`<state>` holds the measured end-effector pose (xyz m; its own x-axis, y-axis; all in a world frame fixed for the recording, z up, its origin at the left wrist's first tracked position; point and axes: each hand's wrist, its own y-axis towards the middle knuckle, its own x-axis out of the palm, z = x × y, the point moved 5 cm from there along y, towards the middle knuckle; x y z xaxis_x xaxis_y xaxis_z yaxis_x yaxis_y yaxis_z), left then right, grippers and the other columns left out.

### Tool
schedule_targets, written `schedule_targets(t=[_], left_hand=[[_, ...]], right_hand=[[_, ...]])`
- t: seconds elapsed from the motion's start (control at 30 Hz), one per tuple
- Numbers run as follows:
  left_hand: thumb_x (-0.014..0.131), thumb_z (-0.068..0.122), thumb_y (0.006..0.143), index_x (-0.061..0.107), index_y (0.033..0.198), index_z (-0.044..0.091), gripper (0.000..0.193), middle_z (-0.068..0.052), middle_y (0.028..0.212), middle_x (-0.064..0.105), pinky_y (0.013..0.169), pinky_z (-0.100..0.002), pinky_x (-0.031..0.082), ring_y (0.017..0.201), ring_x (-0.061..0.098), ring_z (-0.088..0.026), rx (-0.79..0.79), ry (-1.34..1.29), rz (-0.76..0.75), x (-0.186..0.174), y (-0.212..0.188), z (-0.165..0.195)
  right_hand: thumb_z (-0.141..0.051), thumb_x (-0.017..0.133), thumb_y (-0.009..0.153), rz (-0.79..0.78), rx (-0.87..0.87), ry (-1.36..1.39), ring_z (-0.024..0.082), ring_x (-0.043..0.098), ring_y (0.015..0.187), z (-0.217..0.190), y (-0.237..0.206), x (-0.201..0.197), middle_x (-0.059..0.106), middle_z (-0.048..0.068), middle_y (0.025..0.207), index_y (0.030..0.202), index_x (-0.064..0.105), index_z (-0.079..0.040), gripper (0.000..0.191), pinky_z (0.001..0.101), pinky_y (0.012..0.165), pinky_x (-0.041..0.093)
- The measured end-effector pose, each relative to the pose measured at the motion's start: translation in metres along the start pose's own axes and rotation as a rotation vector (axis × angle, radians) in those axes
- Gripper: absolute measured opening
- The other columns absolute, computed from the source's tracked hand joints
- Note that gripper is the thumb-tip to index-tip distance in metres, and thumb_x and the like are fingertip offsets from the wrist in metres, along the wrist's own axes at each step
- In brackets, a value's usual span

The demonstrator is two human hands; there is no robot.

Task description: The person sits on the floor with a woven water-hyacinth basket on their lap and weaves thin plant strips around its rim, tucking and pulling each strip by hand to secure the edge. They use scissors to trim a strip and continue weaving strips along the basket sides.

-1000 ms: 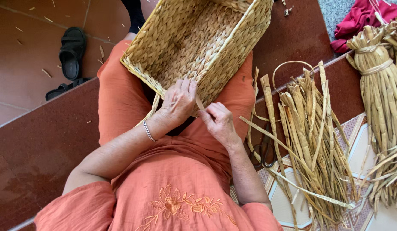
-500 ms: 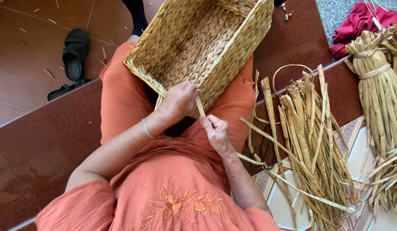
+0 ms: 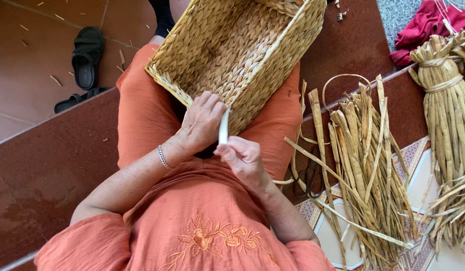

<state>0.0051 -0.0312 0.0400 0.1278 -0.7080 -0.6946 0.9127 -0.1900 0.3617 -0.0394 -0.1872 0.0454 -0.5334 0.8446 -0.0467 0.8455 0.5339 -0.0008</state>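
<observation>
Head view shows both hands at the near rim of the woven basket point(image 3: 242, 55), which rests tilted on the person's lap. Since 1 second ago the pale reed strip point(image 3: 223, 128) has swung from lying slanted across the rim to standing nearly upright. The left hand point(image 3: 202, 123) has slid over the rim corner, fingers curled on the weave beside the strip; the right hand point(image 3: 242, 158) pinches the strip's lower end between closed fingers. To my eye, it is being drawn taut. Loose reeds point(image 3: 362, 165) and scissors point(image 3: 307, 178) lie alongside.
</observation>
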Motion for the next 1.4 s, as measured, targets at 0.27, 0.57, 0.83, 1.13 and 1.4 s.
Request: schedule_targets(t=[0.27,0.57,0.83,1.13,1.4], left_hand=[[0.059,0.025,0.107,0.068,0.090,0.001,0.031,-0.016,0.074,0.064,0.062,-0.042,0.049,0.065,0.060,-0.027,-0.477,-0.464,-0.137,0.032,-0.005,-0.055],[0.063,0.011,0.100,0.076,0.103,0.004,0.015,-0.004,0.084,0.072,0.059,-0.025,0.053,0.066,0.064,-0.009,-0.744,-0.975,0.069,-0.012,0.020,-0.099],[0.081,0.010,0.096,0.079,0.102,0.002,0.010,-0.010,0.083,0.077,0.056,-0.026,0.065,0.062,0.072,-0.014,-0.933,-0.970,0.480,-0.097,0.031,-0.159],[0.071,-0.006,0.098,0.028,0.139,0.002,0.060,-0.019,0.085,0.078,0.050,-0.026,0.065,0.060,0.074,-0.015,-0.711,-0.825,0.678,-0.128,0.036,-0.180],[0.066,-0.011,0.097,0.069,0.118,-0.002,0.022,-0.011,0.112,0.072,0.088,-0.036,0.058,0.101,0.069,-0.021,-0.418,-0.537,0.243,-0.157,0.042,-0.175]], right_hand=[[-0.031,0.052,0.108,0.187,-0.081,-0.501,0.012,0.069,0.061,0.014,0.068,-0.048,0.073,0.008,0.083,0.128,0.068,-0.008,0.034,0.0261,0.047,0.056],[-0.024,0.074,0.098,0.071,0.068,-0.590,0.008,0.065,0.059,-0.009,0.090,-0.048,0.073,0.000,0.073,0.110,0.073,-0.016,0.015,0.0277,0.057,0.052],[-0.016,0.074,0.100,0.105,0.039,-0.460,0.001,0.052,0.056,0.015,0.088,-0.047,0.064,-0.007,0.067,0.109,0.073,-0.014,0.009,0.0204,0.050,0.041],[-0.007,0.067,0.104,0.080,0.043,-0.189,0.000,0.044,0.067,0.034,0.068,-0.050,0.050,-0.010,0.075,0.144,0.062,-0.015,0.041,0.0180,0.060,0.039],[0.003,0.065,0.097,0.193,0.142,-0.128,0.000,0.036,0.061,0.043,0.065,-0.042,0.040,-0.013,0.070,0.141,0.065,-0.014,0.046,0.0192,0.055,0.032]])
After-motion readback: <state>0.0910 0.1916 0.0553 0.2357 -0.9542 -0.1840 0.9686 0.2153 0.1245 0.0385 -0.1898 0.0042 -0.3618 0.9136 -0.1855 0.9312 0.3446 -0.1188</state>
